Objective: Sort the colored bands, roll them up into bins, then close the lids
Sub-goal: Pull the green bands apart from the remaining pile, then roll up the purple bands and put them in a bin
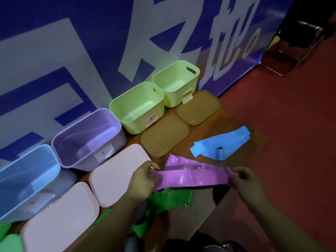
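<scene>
A purple band (192, 178) is stretched between my hands above the table. My left hand (143, 180) pinches its left end and my right hand (245, 180) pinches its right end. A blue band (218, 144) lies folded on the table beyond it. Green bands (169, 199) lie under the purple one, nearer me. Along the wall stand a blue bin (27, 179), a purple bin (87, 140) and two green bins (136, 108) (176, 82), all without lids. Two pink lids (60, 219) (116, 171) and two brown lids (163, 135) (198, 108) lie flat in front of them.
A blue banner with white lettering (91, 42) backs the bins. Red floor (291, 124) lies to the right past the table edge, and a metal chair (298, 46) stands at the far right. More green material (7, 237) shows at the bottom left corner.
</scene>
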Demonstrator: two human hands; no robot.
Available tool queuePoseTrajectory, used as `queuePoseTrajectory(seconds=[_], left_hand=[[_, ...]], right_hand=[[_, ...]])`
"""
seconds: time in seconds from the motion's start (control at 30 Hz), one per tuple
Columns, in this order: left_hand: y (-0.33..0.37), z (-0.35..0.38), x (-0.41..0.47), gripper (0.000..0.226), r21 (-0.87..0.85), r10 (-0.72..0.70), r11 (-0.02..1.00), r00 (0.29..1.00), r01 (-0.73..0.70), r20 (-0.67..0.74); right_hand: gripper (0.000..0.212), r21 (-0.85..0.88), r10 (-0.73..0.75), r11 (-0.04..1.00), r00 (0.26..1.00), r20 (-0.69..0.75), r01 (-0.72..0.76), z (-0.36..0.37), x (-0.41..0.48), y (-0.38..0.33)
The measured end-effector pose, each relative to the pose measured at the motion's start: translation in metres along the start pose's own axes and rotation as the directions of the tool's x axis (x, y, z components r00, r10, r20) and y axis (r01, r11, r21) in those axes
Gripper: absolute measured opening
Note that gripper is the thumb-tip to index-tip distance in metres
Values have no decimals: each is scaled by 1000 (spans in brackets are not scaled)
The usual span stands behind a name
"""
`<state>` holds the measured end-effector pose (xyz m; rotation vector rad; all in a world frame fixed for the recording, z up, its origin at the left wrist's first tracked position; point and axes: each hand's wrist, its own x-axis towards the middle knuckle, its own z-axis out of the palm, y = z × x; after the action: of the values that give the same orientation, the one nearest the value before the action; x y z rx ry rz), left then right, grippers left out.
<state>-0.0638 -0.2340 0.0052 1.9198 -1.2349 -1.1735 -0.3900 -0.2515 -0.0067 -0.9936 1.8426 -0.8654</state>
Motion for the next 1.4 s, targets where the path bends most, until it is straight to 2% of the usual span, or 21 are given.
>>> queuePoseTrajectory(seconds=[0.23,0.3,0.43,0.6,0.67,0.73,0.83,0.97,1.07,1.23,1.4], left_hand=[[26,35,56,31,92,57,994,998,-57,2],[29,42,63,38,111,64,992,998,-66,24],[19,47,65,51,148,24,988,997,-34,67],[8,41,34,35,36,-5,999,1000,4,28],[1,34,16,31,56,2,998,999,0,-45],[-10,22,-4,33,123,35,992,992,-20,-119],[-31,3,-34,37,173,57,985,981,-24,-184],[-62,-22,-76,34,133,-43,987,958,84,-285],[-81,-40,-107,34,129,-107,980,945,154,-309],[-115,-65,-152,45,64,-185,972,910,224,-371],[-144,-80,-181,36,50,-230,961,884,273,-407]], right_hand=[[12,-131,19,991,999,-30,-23,-10,24,22],[8,-159,32,987,999,-26,-36,-12,25,23],[21,-239,39,970,999,17,-34,-10,28,24],[21,-357,-49,931,995,83,76,3,25,19],[17,-405,-69,904,983,172,134,14,20,13],[12,-433,-128,868,951,281,244,31,12,6],[13,-311,-217,893,917,333,324,60,-10,-1],[27,-284,-228,855,806,546,434,96,-41,-2],[27,-288,-206,825,733,649,486,121,-64,-5],[21,-248,-234,771,624,746,587,159,-105,-8],[24,-230,-263,731,577,773,642,183,-132,-15]])
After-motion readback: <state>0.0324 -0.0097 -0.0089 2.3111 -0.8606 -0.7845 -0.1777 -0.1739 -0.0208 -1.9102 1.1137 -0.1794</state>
